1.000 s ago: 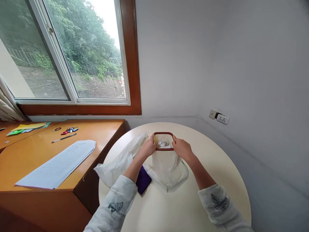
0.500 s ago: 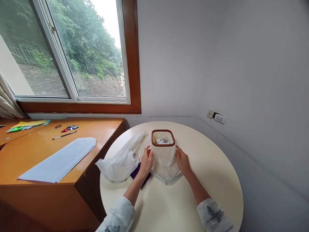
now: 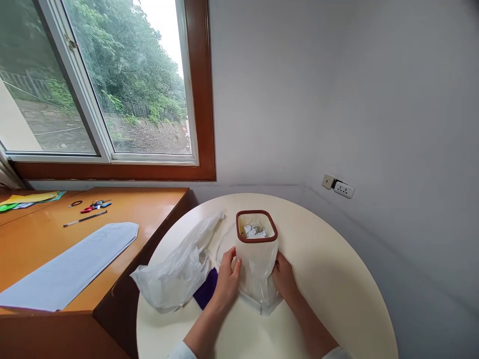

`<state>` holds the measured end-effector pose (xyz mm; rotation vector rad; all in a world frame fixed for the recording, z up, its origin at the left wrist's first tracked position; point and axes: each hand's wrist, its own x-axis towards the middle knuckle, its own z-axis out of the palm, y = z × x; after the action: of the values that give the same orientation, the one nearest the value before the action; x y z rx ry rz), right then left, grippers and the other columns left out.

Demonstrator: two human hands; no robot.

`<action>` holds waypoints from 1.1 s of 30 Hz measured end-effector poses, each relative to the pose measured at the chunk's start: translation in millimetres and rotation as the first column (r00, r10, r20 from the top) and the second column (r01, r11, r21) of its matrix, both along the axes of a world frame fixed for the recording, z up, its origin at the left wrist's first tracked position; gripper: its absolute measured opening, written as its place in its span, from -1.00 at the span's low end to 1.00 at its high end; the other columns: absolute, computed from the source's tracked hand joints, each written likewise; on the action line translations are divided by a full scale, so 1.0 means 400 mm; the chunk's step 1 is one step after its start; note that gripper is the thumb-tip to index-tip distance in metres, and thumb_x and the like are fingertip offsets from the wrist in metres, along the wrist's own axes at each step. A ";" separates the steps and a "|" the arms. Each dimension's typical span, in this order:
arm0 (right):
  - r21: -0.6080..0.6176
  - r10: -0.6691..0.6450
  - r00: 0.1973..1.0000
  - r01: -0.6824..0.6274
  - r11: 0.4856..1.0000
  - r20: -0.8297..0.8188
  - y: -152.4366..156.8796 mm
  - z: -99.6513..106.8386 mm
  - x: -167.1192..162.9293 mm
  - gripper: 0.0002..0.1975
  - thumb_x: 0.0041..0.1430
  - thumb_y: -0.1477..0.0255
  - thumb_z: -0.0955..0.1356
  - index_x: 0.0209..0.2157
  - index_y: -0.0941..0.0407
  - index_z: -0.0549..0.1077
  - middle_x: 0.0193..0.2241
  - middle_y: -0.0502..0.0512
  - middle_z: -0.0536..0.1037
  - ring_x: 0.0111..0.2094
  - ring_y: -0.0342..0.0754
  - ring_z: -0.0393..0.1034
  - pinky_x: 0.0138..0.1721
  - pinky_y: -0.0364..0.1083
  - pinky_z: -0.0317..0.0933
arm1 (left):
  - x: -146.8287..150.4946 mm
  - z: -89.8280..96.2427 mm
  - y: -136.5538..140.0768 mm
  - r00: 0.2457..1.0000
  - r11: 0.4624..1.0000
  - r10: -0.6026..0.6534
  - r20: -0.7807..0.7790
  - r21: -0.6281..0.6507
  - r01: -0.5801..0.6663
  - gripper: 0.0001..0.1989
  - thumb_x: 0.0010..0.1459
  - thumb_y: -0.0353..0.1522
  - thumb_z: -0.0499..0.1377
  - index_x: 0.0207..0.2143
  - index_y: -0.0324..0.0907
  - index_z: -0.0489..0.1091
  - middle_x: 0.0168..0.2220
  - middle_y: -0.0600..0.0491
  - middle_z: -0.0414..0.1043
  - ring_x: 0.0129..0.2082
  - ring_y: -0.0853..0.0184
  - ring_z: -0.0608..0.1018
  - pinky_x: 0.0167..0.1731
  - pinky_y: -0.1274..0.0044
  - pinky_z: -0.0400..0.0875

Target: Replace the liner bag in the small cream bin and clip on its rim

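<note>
Fingers (image 3: 229, 256) of the left hand (image 3: 227, 283) and right hand (image 3: 286, 279) touch the plastic liner (image 3: 258, 262) on opposite sides of the wastebasket (image 3: 276, 230); I cannot tell whether they pinch it. The brown rim (image 3: 258, 239) appears seated, but loose folds (image 3: 262, 304) on the round table (image 3: 333, 274) look not yet tucked.

Bin (image 3: 258, 240): walls and base hidden under draped plastic liner (image 3: 259, 264). Crumpled paper (image 3: 254, 231) inside bin: lower part hidden behind front rim. Right hand (image 3: 285, 276), right of bin: fingertips mostly out of sight, grip unclear. Left hand (image 3: 228, 279), left of bin: lower fingers hidden. Purple item (image 3: 206, 291), left of bin: partly covered by left forearm (image 3: 210, 321). Round table (image 3: 333, 259) under bin: near side cut off. Printed sheets (image 3: 75, 264), far left of bin: lettering too small, end cut off.
</note>
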<state>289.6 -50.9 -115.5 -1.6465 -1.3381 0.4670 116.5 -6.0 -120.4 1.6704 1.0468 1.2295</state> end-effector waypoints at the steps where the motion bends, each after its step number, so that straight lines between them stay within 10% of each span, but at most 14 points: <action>1: -0.001 0.000 1.000 0.000 1.000 -0.016 -0.001 0.002 0.000 -0.63 0.08 0.51 0.11 -0.10 0.18 0.35 -0.15 0.16 0.49 -0.11 -0.03 0.35 -0.08 -0.07 0.20 | -0.002 0.002 0.002 1.000 1.000 0.004 -0.008 -0.002 -0.005 -0.63 0.15 -0.30 0.01 0.00 -0.24 0.20 0.00 -0.15 0.30 0.01 0.23 0.37 0.05 0.32 0.17; 33: 0.141 0.013 0.983 0.013 0.990 -0.181 0.000 -0.025 0.001 -0.60 0.05 0.52 0.16 -0.04 0.12 0.32 -0.15 0.13 0.49 -0.14 -0.01 0.40 -0.13 -0.02 0.28 | -0.006 -0.017 0.007 0.984 0.989 -0.086 0.157 -0.103 0.103 -0.54 0.08 -0.26 0.12 0.05 -0.17 0.19 0.08 -0.12 0.27 0.08 0.19 0.33 0.04 0.33 0.22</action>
<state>289.8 -51.1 -125.7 -1.4517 -1.2075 0.4987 114.2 -3.1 -127.1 1.4997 0.9146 1.1955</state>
